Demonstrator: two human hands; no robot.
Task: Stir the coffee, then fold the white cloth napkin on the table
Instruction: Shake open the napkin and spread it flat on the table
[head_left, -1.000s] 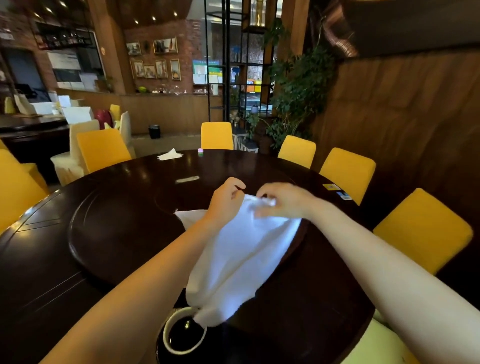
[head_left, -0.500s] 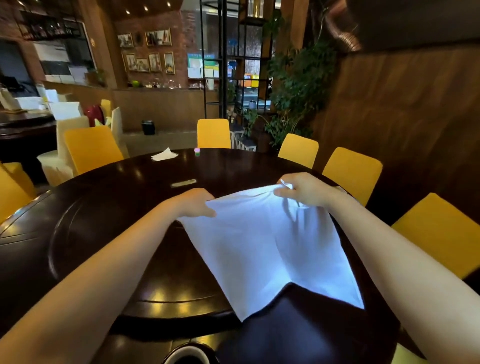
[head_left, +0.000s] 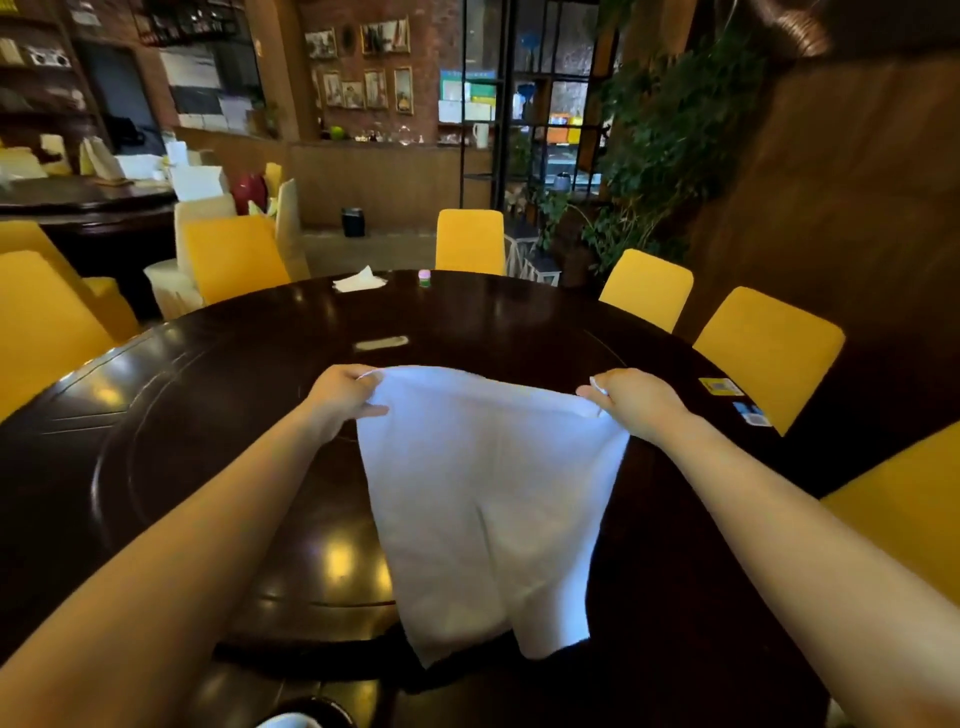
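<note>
The white cloth napkin (head_left: 488, 499) is stretched wide over the dark round table (head_left: 218, 415), its near end drooping toward me. My left hand (head_left: 343, 395) pinches its far left corner. My right hand (head_left: 636, 400) pinches the far right corner. Both hands hold the far edge taut and slightly raised. Only a white sliver of the coffee cup's rim (head_left: 291, 721) shows at the bottom edge; its contents are hidden.
A raised turntable disc (head_left: 171, 447) fills the table's middle. At the far side lie a crumpled white tissue (head_left: 358, 280) and a small pink and green object (head_left: 425, 278). Cards (head_left: 719, 385) lie at the right rim. Yellow chairs (head_left: 470, 241) ring the table.
My hands have moved apart from a bunched grip, spreading the napkin wide. The view has tilted up, so the cup has slid almost out of sight.
</note>
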